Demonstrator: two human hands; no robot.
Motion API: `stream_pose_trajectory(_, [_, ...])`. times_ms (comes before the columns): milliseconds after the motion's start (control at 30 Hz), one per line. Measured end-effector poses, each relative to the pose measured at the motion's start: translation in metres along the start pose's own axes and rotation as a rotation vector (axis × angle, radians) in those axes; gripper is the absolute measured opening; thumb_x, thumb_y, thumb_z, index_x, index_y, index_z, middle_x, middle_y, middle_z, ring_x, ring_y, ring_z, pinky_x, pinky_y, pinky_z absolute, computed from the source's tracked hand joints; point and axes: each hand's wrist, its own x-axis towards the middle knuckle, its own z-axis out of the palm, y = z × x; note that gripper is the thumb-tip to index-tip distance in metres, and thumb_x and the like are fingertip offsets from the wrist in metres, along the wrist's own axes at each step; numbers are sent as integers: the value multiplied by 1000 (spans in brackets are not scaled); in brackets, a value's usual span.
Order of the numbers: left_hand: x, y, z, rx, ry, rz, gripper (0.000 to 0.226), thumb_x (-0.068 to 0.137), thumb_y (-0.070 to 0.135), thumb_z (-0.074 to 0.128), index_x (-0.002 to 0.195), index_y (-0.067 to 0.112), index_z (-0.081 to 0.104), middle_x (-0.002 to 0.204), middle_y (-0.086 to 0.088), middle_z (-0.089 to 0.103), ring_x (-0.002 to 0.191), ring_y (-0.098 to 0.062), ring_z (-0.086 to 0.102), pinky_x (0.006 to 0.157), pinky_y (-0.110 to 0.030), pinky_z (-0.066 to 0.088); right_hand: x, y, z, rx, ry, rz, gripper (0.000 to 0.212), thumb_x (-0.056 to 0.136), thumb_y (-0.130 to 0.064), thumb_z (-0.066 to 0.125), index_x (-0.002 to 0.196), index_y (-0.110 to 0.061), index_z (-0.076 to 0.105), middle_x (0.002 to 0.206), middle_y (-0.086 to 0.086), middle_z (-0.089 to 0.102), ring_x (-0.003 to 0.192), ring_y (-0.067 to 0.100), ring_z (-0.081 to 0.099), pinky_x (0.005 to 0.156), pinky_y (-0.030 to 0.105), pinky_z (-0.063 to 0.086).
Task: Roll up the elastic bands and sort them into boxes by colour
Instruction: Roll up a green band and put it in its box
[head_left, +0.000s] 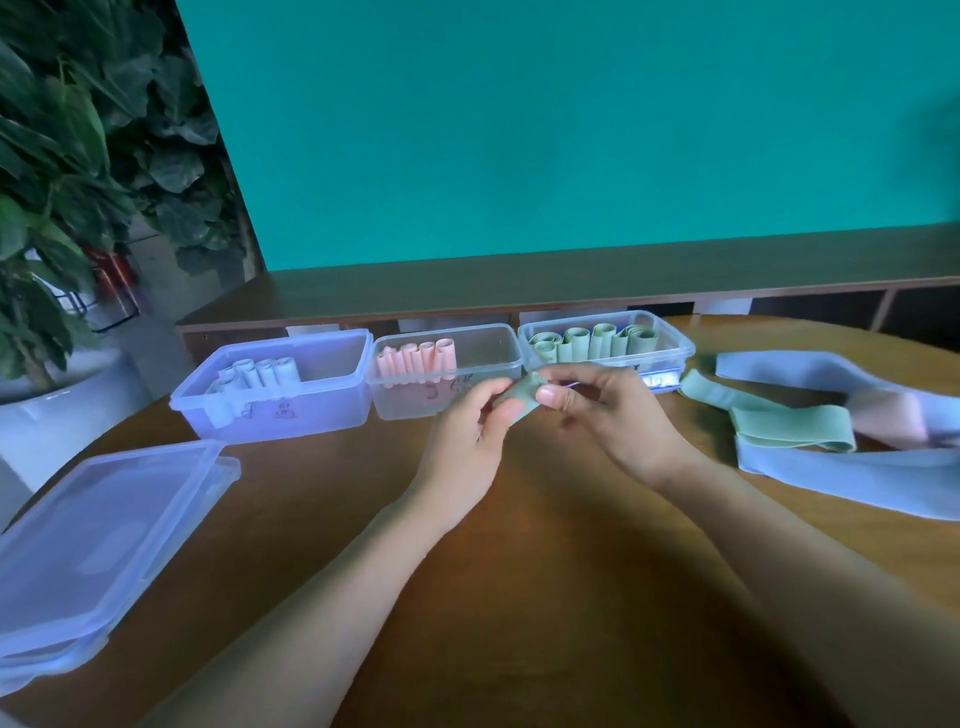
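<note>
In the head view, both hands meet just above the middle of the frame, over the brown wooden table. The left hand and the right hand each pinch one small green rolled band between thumb and fingertips, fingers curled round it; the roll is lifted off the table, in front of the boxes.

Behind the hands, three clear plastic boxes stand in a row, side by side and touching or nearly so. The left box holds pale blue-white rolls standing at its back left. The middle box holds pink rolls along its left part. The right box holds green rolls across most of its width. The hands partly cover the front walls of the middle and right boxes, and the marks written on the box fronts are too blurred to read.

At the right of the frame, loose bands lie unrolled on the table: a green band folded flat, lying on light blue bands, with a blurred pinkish patch at the far right that may be another band.

At the lower left, stacked clear lids lie on the table edge. In the upper left stands a leafy plant in a white pot. A teal wall fills the background above a dark wooden shelf unit.
</note>
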Motion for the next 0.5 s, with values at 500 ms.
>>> stream_pose_trajectory(500, [57,-11,71,51,306,104,31,99,36,59,126,22,66,92,12,68,80,-3,62,68,-9,47,92,14,-94,-589,98,7,28,93,-32,72,113,-14,76,89,5,76,75,16,69,69,13,51])
